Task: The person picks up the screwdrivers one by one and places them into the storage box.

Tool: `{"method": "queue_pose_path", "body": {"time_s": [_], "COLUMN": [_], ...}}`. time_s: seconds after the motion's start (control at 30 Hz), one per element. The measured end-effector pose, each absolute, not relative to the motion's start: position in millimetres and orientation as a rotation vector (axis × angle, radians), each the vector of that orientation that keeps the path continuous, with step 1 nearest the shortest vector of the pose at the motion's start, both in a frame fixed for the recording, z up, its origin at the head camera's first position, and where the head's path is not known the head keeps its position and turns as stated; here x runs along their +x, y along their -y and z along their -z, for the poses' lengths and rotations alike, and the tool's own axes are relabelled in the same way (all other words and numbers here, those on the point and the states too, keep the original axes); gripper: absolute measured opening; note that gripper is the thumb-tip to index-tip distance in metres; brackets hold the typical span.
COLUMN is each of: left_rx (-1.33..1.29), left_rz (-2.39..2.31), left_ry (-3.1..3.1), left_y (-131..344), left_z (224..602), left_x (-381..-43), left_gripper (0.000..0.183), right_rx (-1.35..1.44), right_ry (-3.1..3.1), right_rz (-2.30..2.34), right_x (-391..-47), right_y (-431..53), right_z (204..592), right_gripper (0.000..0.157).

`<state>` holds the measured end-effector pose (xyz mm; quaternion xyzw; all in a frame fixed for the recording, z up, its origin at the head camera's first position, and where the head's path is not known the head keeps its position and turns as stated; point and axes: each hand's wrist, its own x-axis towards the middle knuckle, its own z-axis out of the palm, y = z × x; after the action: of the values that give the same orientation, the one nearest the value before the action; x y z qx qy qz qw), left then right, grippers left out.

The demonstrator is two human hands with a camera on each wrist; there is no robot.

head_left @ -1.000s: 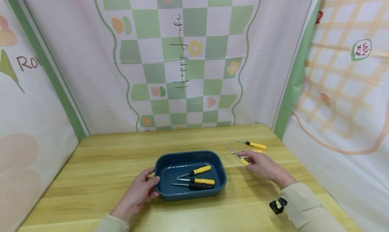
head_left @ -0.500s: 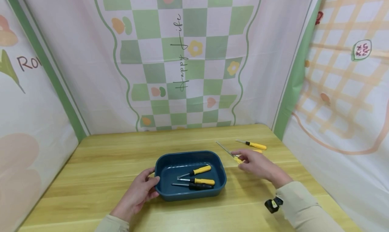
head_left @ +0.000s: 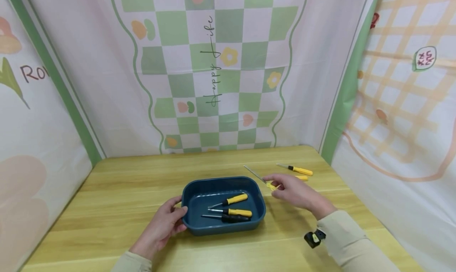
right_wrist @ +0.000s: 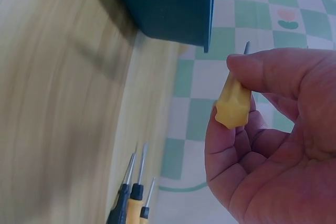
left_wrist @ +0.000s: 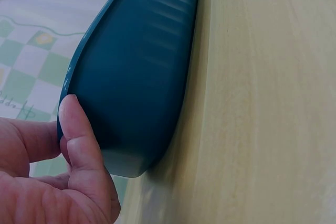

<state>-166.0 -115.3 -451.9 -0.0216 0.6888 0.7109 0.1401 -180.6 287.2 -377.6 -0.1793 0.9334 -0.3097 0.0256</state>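
Two yellow-handled screwdrivers and a black screwdriver lie inside a blue box on the wooden table in the head view. The left hand grips the box's rim at nine o'clock. The right hand, outside the box around two to three o'clock, pinches a yellow screwdriver by its handle, shaft aimed towards ten o'clock. At twelve o'clock from that hand lies another screwdriver, with a second yellow handle partly hidden. The left wrist view has the left hand at eight o'clock, one fingertip against the box's outer wall near the rim. In the right wrist view, thumb and fingers close on the yellow handle, butt towards the camera; the box is at twelve o'clock, and three other screwdrivers sit at seven o'clock.
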Motion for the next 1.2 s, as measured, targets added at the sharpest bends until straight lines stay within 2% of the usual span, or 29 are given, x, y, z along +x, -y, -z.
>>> {"method": "queue_pose_path", "body": {"time_s": [1.2], "left_rx": [-0.054], "left_rz": [-2.057], "left_ry": [-1.974], "left_y": [115.1], "left_z": [449.2], "left_x": [-164.7], "left_gripper": [0.053], "right_rx": [-0.687], "right_ry": [-2.83], "right_rz": [0.883], "right_x": [-200.9], "right_y": [-222.7], "right_z": [372.4], "right_gripper": [0.041]}}
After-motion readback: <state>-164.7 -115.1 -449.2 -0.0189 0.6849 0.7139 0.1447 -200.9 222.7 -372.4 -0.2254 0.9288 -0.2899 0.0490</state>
